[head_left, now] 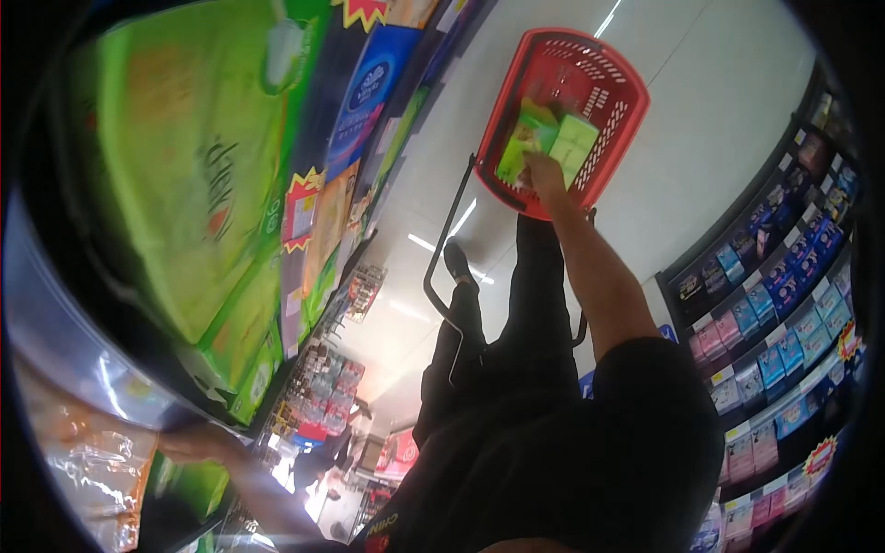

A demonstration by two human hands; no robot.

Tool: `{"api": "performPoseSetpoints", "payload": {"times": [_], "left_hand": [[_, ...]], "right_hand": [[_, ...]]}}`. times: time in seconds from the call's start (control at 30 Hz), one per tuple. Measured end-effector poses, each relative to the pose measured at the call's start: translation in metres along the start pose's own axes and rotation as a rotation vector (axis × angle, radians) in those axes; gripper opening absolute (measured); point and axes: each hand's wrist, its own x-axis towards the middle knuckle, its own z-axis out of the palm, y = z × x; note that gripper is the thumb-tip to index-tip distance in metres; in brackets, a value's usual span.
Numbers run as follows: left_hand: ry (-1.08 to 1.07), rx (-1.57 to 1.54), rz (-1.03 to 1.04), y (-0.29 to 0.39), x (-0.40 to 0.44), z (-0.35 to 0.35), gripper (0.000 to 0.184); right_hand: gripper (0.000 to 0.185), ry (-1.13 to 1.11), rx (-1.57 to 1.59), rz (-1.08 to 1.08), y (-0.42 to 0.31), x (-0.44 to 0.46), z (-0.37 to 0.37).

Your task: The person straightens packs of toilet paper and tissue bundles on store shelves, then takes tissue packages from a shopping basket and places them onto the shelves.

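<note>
My right hand (542, 172) reaches down into a red shopping basket (636, 101), its fingers closed on the near edge of a bright green soft pack (519, 158). Beside that pack lies a paler green pack (573, 140), also inside the basket. At the lower left, my left hand (196, 441) is stretched out to the shelf, next to an orange-and-clear plastic-wrapped pack (92, 470). Its fingertips are blurred and partly hidden, so I cannot tell whether they grip the pack.
Large green tissue packs (194, 175) and a blue pack (367, 90) fill the shelf on the left. A dark metal basket handle (430, 267) rises beside my legs. Shelves of small pink and blue packs (761, 359) curve along the right. Pale tiled floor (710, 120) runs between.
</note>
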Motion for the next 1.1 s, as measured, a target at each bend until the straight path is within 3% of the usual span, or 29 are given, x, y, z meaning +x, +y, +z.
{"api": "performPoseSetpoints", "payload": {"times": [0.07,0.1,0.17,0.2,0.27,0.3,0.33,0.37,0.4,0.43,0.5,0.53,0.63,0.7,0.8,1.0,1.1], "left_hand": [[-0.016,-0.253,0.086,0.017,-0.009,0.007,0.043],[-0.033,-0.191,0.11,0.01,-0.006,0.003,0.043],[-0.1,-0.235,0.152,-0.012,0.0,0.002,0.038],[-0.131,-0.23,0.221,-0.014,0.001,0.0,0.037],[-0.142,-0.419,0.101,0.004,-0.006,-0.001,0.033],[-0.196,-0.394,0.197,-0.003,-0.004,-0.003,0.03],[-0.153,-0.523,0.099,0.008,-0.006,-0.002,0.025],[-0.166,-0.479,0.283,0.005,0.0,-0.008,0.019],[-0.113,-0.565,0.335,0.006,0.001,-0.009,0.018],[-0.196,-0.608,0.265,0.01,0.0,-0.021,0.013],[-0.161,-0.621,0.395,0.015,0.008,-0.041,0.011],[-0.068,-0.736,0.485,-0.006,0.013,-0.051,0.022],[-0.124,-0.939,0.575,-0.03,-0.012,-0.093,0.061],[-0.334,-1.161,0.555,-0.045,-0.037,-0.132,0.083],[-0.45,-1.178,0.596,-0.078,-0.046,-0.164,0.104],[-0.195,-1.174,0.505,-0.127,-0.029,-0.205,0.112],[0.085,-1.154,0.53,-0.153,-0.015,-0.222,0.092]], "right_hand": [[0.021,0.019,0.322,0.078,-0.021,-0.046,0.005],[0.021,-0.012,0.202,-0.135,-0.019,-0.061,0.003],[0.02,-0.06,0.279,-0.192,-0.044,-0.11,0.002],[0.02,-0.09,0.475,-0.034,-0.075,-0.149,0.006],[0.02,-0.164,0.503,-0.183,-0.092,-0.196,0.009],[0.021,-0.132,0.48,-0.171,-0.111,-0.226,0.014],[0.023,-0.11,0.451,-0.16,-0.133,-0.261,0.021],[0.024,-0.139,0.452,-0.227,-0.145,-0.29,0.026],[0.025,-0.183,0.451,-0.291,-0.155,-0.318,0.031],[0.028,-0.232,0.394,-0.366,-0.165,-0.35,0.038],[0.034,-0.358,0.371,-0.571,-0.184,-0.421,0.045],[0.039,-0.495,0.376,-0.71,-0.201,-0.464,0.071],[0.041,-0.679,0.234,-0.877,-0.232,-0.553,0.097],[0.048,-0.882,0.212,-1.008,-0.245,-0.609,0.114],[0.058,-1.145,0.252,-1.125,-0.256,-0.67,0.156],[0.053,-1.668,0.306,-0.911,-0.247,-0.734,0.215],[0.05,-1.903,0.207,-0.953,-0.251,-0.739,0.242]]}}
